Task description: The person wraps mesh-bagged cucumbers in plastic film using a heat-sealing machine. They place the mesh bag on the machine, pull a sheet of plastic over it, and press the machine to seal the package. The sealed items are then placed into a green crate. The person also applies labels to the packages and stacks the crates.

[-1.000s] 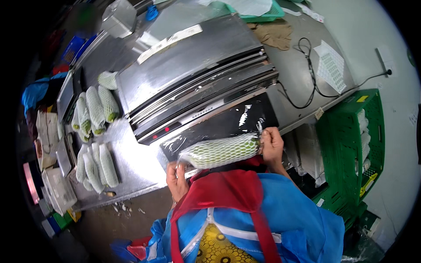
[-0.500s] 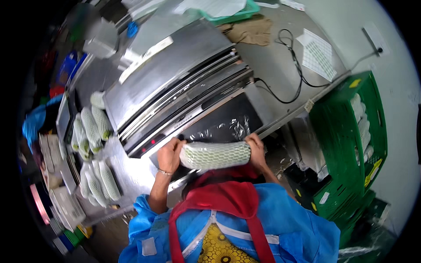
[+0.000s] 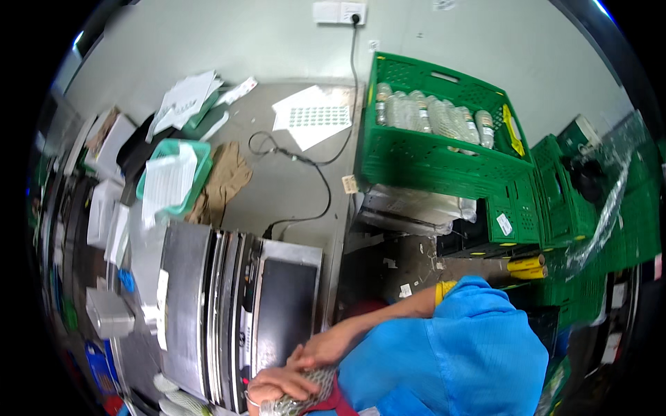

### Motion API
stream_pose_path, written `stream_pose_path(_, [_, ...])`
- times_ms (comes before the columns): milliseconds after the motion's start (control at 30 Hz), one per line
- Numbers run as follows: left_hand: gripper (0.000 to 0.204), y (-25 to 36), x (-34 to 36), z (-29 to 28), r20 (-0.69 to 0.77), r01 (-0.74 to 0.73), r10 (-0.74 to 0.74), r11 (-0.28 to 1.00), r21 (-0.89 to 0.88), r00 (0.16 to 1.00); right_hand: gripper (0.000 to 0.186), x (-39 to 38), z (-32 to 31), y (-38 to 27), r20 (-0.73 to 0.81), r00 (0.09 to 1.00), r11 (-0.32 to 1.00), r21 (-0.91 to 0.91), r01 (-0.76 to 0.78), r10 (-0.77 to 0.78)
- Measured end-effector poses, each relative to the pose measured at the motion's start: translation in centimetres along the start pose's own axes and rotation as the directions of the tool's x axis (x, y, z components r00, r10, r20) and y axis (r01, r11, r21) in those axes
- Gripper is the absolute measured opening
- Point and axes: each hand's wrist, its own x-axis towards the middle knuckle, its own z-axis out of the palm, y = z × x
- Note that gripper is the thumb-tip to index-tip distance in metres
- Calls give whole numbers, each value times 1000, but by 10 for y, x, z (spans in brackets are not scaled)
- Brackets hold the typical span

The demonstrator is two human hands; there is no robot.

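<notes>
At the lower edge, a long pack in white foam netting and clear film (image 3: 316, 388) lies close against my body, with greenish produce showing through the mesh. My left hand (image 3: 283, 383) is closed over it, fingers bent across its top. Just beyond, my right hand (image 3: 320, 350) meets the left fingers; its own fingers are drawn together, and what they pinch, if anything, is hidden. The wrapping machine's black plate (image 3: 286, 305) lies bare ahead of my hands, beside its metal bars and small red light.
Several netted packs stand in the green crate (image 3: 444, 149) at the right. A black cable (image 3: 316, 163) runs across the steel table to the wall socket. A teal basket with papers (image 3: 173, 177) and a brown cloth (image 3: 225, 177) lie far left. Netted produce (image 3: 182, 402) is at lower left.
My view has swung right toward the crates. The pack, held at both ends in front of the plate before, is now nearer my body, and my two hands have come together.
</notes>
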Motion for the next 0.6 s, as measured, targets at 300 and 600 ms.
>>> stream_pose_path(300, [55,-33,-37,-20,-497,-278,92,907,-315,863,82,-38,5,3,-200,978,950,290,114,-56])
stream_pose_path(600, [58,-15,270,48,-619,-102,131,991,83,775,80,-193,-69,-19,-690,724,792,430,434,-22])
